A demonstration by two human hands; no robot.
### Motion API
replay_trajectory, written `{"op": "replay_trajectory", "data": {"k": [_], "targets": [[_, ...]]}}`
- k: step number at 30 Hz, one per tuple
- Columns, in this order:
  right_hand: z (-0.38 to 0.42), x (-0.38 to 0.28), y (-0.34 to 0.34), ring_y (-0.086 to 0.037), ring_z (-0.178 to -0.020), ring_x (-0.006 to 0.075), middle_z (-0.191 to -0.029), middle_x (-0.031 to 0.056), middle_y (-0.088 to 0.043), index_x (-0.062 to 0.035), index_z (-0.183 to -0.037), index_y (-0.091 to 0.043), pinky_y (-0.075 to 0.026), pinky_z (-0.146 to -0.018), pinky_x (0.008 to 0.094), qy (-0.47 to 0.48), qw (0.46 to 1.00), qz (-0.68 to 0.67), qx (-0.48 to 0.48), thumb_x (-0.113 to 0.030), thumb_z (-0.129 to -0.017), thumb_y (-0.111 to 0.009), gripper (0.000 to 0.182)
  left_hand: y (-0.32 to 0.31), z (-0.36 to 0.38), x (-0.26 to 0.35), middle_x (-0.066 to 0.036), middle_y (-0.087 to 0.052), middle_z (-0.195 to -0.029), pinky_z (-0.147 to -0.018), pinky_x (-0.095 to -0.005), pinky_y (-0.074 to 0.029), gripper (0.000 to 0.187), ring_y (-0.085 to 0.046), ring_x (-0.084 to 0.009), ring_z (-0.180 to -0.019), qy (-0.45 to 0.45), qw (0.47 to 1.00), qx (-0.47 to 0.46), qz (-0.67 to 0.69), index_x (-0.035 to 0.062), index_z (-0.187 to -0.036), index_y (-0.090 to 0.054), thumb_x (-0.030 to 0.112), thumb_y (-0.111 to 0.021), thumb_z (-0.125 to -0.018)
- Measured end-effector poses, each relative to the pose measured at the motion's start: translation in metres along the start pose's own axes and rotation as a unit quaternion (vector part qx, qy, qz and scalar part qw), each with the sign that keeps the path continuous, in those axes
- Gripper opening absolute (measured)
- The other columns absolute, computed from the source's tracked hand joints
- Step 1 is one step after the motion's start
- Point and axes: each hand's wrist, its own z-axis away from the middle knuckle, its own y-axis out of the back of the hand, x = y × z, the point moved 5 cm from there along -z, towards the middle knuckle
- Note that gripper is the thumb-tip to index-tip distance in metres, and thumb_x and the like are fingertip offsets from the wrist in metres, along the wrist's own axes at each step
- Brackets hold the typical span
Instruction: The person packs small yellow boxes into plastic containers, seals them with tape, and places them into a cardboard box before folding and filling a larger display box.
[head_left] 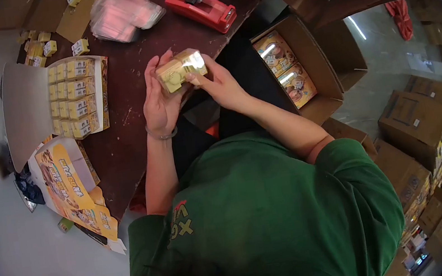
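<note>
L hand (159,108) curled round one end of glossy clear-plastic-covered yellow blocky pack (174,75), R hand (225,89) pinching other, thumb on front. Pack held up nr edge of scuffed dark-red desk (126,89). Step: prob. adjusting cover; next move calls for steady two-handed grip.

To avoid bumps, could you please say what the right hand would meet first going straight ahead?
Beyond the boxy yellow package in clear plastic it holds, probably the left hand, though depth is unclear.

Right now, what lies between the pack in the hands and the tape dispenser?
In the head view, only bare dark table shows between pack and tape dispenser.
</note>
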Motion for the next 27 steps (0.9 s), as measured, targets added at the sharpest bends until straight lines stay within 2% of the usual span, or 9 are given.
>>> {"op": "replay_trajectory", "data": {"k": [1, 3, 5, 8, 10, 12, 15, 18, 27], "targets": [[-0.004, -0.008, 0.004, -0.06, -0.113, 0.0299, -0.12, 0.0207, -0.06, -0.0005, -0.134, -0.046, -0.046, -0.096, 0.0334, 0.009, 0.998, -0.067, 0.007, -0.023, -0.086, -0.073, 0.06, -0.001, 0.001, -0.002, -0.013, -0.034, -0.151, -0.11, -0.0416, -0.036, 0.049, -0.041, -0.027, -0.135, -0.017, 0.999, 0.024, 0.014, 0.0078, -0.145, -0.033, 0.035, -0.038, -0.105], [-0.017, -0.056, 0.019, -0.057, -0.114, 0.0308, -0.122, 0.0159, -0.059, -0.0033, -0.132, -0.05, -0.046, -0.097, 0.036, 0.18, 0.967, 0.178, 0.003, -0.015, -0.079, -0.076, 0.06, 0.004, -0.007, 0.002, -0.014, -0.035, -0.151, -0.117, -0.0412, -0.024, 0.058, -0.038, -0.0274, -0.138, -0.07, 0.992, 0.059, -0.088, 0.0044, -0.145, -0.033, 0.044, -0.038, -0.104], [-0.026, -0.071, 0.016, -0.054, -0.114, 0.0319, -0.123, 0.0126, -0.058, -0.0062, -0.132, -0.051, -0.045, -0.096, 0.04, 0.274, 0.898, 0.339, -0.051, -0.015, -0.072, -0.078, 0.066, 0.011, -0.021, 0.012, -0.015, -0.043, -0.146, -0.113, -0.0393, -0.032, 0.057, -0.044, -0.0261, -0.133, -0.128, 0.959, 0.004, -0.254, 0.0016, -0.145, -0.033, 0.038, -0.046, -0.102], [-0.038, -0.05, 0.017, -0.054, -0.114, 0.0322, -0.123, 0.0126, -0.058, -0.0069, -0.132, -0.051, -0.042, -0.098, 0.0411, 0.284, 0.855, 0.416, -0.121, -0.021, -0.074, -0.078, 0.065, 0.004, -0.055, 0.009, -0.013, -0.057, -0.131, -0.1, -0.0321, -0.044, 0.05, -0.055, -0.0197, -0.119, -0.043, 0.866, -0.046, -0.497, 0.0004, -0.136, -0.048, 0.008, -0.061, -0.088], [-0.04, -0.077, 0.047, -0.054, -0.114, 0.0321, -0.124, 0.0124, -0.058, -0.0073, -0.124, -0.058, -0.041, -0.099, 0.0418, 0.329, 0.866, 0.375, -0.023, -0.029, -0.08, -0.076, 0.052, 0.02, -0.068, 0.003, -0.011, -0.061, -0.124, -0.097, -0.03, -0.045, 0.049, -0.058, -0.0171, -0.112, -0.025, 0.909, -0.043, -0.415, 0.0029, -0.133, -0.052, 0.011, -0.065, -0.087], [-0.061, -0.076, 0.1, -0.056, -0.112, 0.03, -0.113, 0.0127, -0.064, -0.0044, -0.108, -0.067, -0.045, -0.094, 0.0386, 0.24, 0.881, 0.395, 0.104, -0.027, -0.086, -0.071, 0.031, 0.007, -0.072, 0.004, -0.01, -0.062, -0.122, -0.096, -0.0298, -0.045, 0.05, -0.059, -0.0167, -0.111, -0.015, 0.917, -0.061, -0.393, 0.0037, -0.134, -0.052, 0.011, -0.065, -0.086], [-0.096, -0.048, 0.135, -0.062, -0.084, 0.0298, -0.086, 0.0145, -0.065, -0.0046, -0.092, -0.072, -0.048, -0.078, 0.0403, 0.115, 0.921, 0.364, 0.077, -0.029, -0.087, -0.069, 0.025, -0.024, -0.095, -0.02, -0.009, -0.063, -0.12, -0.095, -0.0283, -0.045, 0.046, -0.059, -0.0148, -0.108, -0.084, 0.905, -0.103, -0.405, 0.0028, -0.13, -0.055, 0.015, -0.065, -0.086], [-0.107, -0.039, 0.133, -0.063, -0.076, 0.0265, -0.085, 0.0141, -0.065, -0.003, -0.09, -0.072, -0.05, -0.071, 0.0371, 0.104, 0.932, 0.346, -0.013, -0.03, -0.086, -0.07, 0.027, -0.033, -0.107, -0.032, -0.007, -0.061, -0.124, -0.098, -0.0285, -0.043, 0.048, -0.055, -0.0136, -0.113, -0.05, 0.905, -0.124, -0.405, 0.0015, -0.131, -0.055, 0.02, -0.063, -0.087], [-0.109, -0.023, 0.137, -0.065, -0.077, 0.0232, -0.089, 0.0124, -0.066, -0.003, -0.087, -0.072, -0.051, -0.07, 0.0327, 0.03, 0.975, 0.219, 0.007, -0.026, -0.084, -0.072, 0.024, -0.037, -0.109, -0.03, -0.008, -0.064, -0.12, -0.095, -0.0285, -0.045, 0.045, -0.058, -0.0132, -0.107, -0.058, 0.905, -0.125, -0.402, 0.002, -0.128, -0.057, 0.017, -0.066, -0.086]]}}
